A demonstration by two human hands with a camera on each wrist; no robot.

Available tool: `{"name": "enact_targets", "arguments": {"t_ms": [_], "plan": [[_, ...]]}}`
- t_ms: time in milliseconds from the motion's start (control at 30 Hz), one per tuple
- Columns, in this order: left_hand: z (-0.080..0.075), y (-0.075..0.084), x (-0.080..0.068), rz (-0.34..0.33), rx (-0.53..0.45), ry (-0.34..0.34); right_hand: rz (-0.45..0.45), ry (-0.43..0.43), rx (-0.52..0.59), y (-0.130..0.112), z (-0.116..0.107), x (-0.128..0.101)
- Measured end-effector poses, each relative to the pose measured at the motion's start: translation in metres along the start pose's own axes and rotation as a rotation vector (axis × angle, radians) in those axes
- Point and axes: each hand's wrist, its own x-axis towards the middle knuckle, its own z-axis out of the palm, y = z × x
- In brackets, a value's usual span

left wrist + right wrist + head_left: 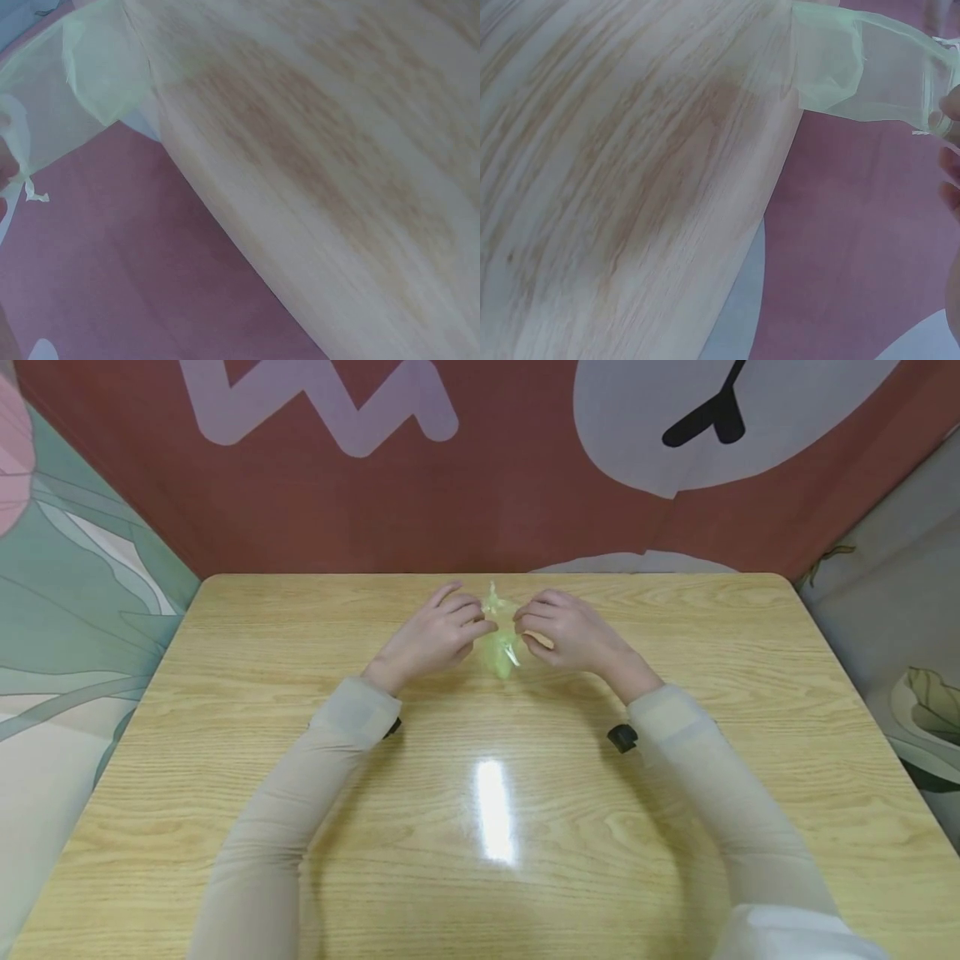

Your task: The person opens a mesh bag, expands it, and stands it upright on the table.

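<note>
A small pale green see-through pouch [500, 639] hangs between both hands above the far middle of the wooden table [262, 735]. My left hand [442, 631] pinches its left side and my right hand [558, 631] pinches its right side, fingers curled. The left wrist view shows the sheer green pouch [97, 71] at the top left with a thin knotted string [28, 191]. In the right wrist view the pouch [855, 67] stretches across the top right, with fingertips [951, 105] at the frame edge.
A red backdrop [480, 502] with pale shapes rises behind the table's far edge. Printed cloth panels [67, 610] stand at the left and right sides. A glare patch [495, 810] lies on the table between my forearms.
</note>
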Motion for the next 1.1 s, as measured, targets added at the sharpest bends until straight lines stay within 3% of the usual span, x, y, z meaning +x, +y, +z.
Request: {"name": "enact_targets", "arguments": {"t_ms": [200,500,800,933,1100], "plan": [[0.001,0.000,0.002,-0.031,-0.034,-0.048,0.046,-0.084,-0.010,0.000,0.003,-0.002],[-0.001,0.006,0.005,-0.079,-0.195,-0.177,0.062,-0.104,-0.023,-0.002,0.003,-0.004],[-0.007,0.004,0.008,-0.062,-0.084,-0.348,0.098,-0.224,0.002,-0.005,-0.004,-0.001],[-0.007,0.003,0.008,-0.038,-0.038,-0.342,0.108,-0.265,-0.006,-0.006,-0.006,0.001],[-0.007,0.002,0.008,-0.023,-0.005,-0.314,0.083,-0.256,-0.038,-0.005,-0.006,0.001]]}}
